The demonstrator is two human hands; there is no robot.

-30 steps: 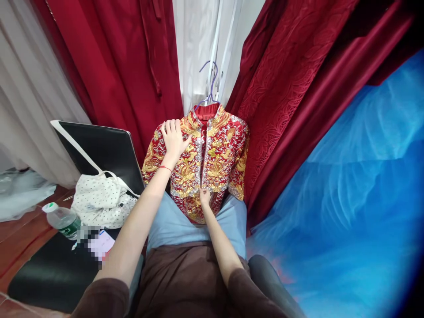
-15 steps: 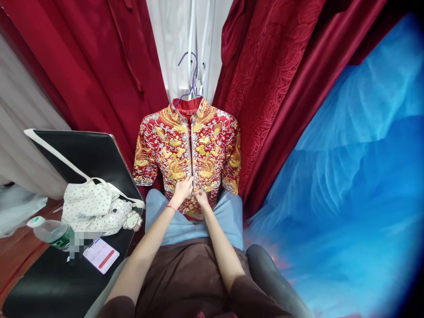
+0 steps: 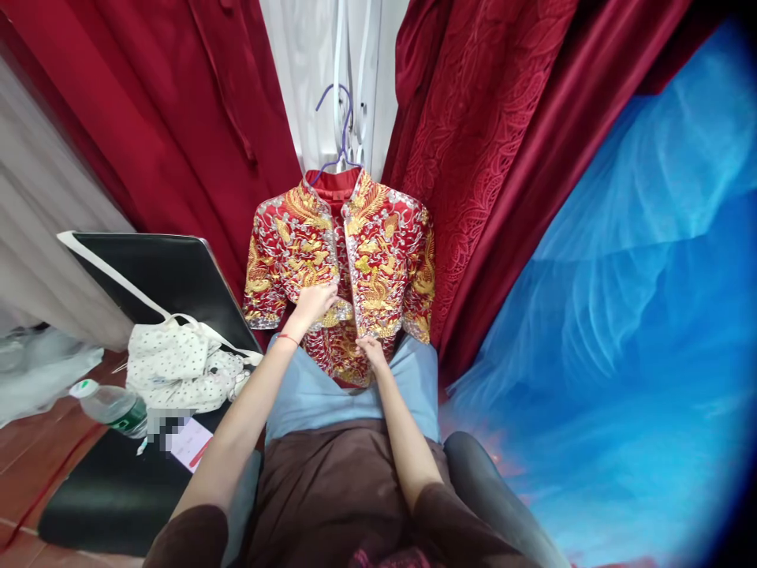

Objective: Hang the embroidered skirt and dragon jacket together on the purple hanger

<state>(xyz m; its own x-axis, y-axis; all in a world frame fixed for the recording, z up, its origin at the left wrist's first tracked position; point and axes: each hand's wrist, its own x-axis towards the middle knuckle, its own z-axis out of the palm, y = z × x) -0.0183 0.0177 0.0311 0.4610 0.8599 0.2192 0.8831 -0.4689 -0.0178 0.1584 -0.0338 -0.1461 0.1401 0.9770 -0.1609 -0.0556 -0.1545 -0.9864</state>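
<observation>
A red jacket (image 3: 378, 260) with gold and silver embroidery hangs in front of me on a purple hanger (image 3: 344, 118). Its front stands parted, and more red embroidered cloth (image 3: 340, 347) shows between and below the two edges. My left hand (image 3: 318, 302) is closed on the jacket's left front edge, around mid-height. Lower down, my right hand (image 3: 371, 349) pinches the bottom corner of the right front edge. The jacket's lower part rests against my lap in light blue trousers (image 3: 296, 398).
To the left, a black chair (image 3: 106, 497) holds a dotted white bag (image 3: 169, 363), a plastic bottle (image 3: 112, 408) and a phone (image 3: 192, 443). Red curtains (image 3: 485, 158) hang behind the jacket. Blue tulle (image 3: 615, 331) fills the right side.
My hands have moved apart, the left one up and leftward, the right one slightly to the right. The jacket's front edges have spread open, uncovering the cloth beneath.
</observation>
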